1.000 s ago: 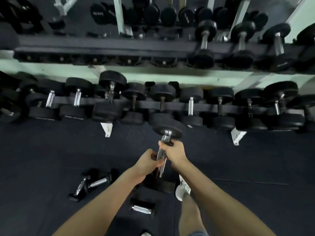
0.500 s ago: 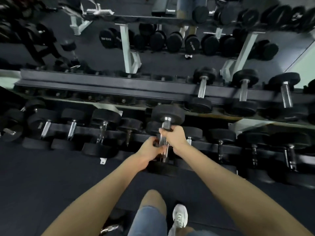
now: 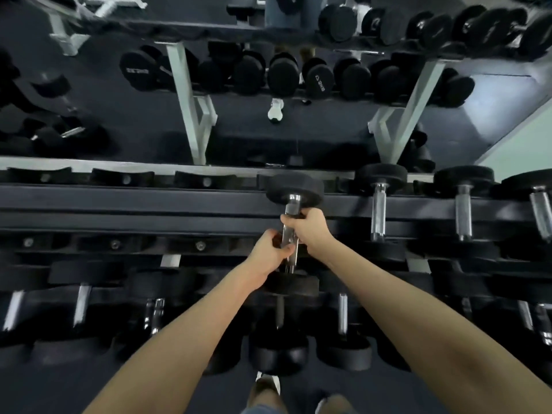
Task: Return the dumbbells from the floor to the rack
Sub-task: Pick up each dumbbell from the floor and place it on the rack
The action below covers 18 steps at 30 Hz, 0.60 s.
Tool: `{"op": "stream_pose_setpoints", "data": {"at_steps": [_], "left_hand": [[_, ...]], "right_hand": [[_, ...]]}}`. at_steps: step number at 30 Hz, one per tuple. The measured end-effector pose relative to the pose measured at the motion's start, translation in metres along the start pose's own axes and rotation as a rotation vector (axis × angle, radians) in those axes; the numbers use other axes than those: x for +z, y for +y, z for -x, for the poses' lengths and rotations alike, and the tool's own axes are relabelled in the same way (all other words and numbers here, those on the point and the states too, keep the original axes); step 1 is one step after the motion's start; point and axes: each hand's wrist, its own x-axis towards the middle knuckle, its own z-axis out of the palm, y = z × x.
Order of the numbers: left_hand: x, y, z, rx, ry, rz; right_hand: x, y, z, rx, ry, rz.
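Observation:
I hold a black dumbbell [image 3: 294,189] with a chrome handle in both hands, over the upper tier of the rack [image 3: 134,204]. Its far head lies at the back rail, its near head [image 3: 291,283] hangs at the front rail. My left hand [image 3: 270,253] grips the lower part of the handle. My right hand [image 3: 309,230] grips the upper part. Whether the heads rest on the rails I cannot tell.
To the right on the upper tier lie three dumbbells [image 3: 378,201]. Bare saddles [image 3: 119,177] run along the tier to the left. The lower tier [image 3: 80,306] is full of dumbbells. A mirror behind shows another rack [image 3: 280,76]. My shoe [image 3: 267,383] is below.
Both hands lifted the dumbbell from near the floor, past the lower tier, up to the upper tier. The dumbbells left on the floor have dropped out of view.

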Motion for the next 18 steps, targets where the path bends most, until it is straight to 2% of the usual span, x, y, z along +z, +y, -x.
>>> {"op": "stream_pose_setpoints", "data": {"at_steps": [9,18], "left_hand": [[-0.025,0.018,-0.099,-0.026,-0.042,0.049],[-0.021,0.002,-0.125,-0.097,-0.076,0.133]], "right_hand": [[0.015,-0.025,-0.094,0.044,0.034,0.064],[0.016,-0.011,-0.112,0.087,0.018,0.037]]}}
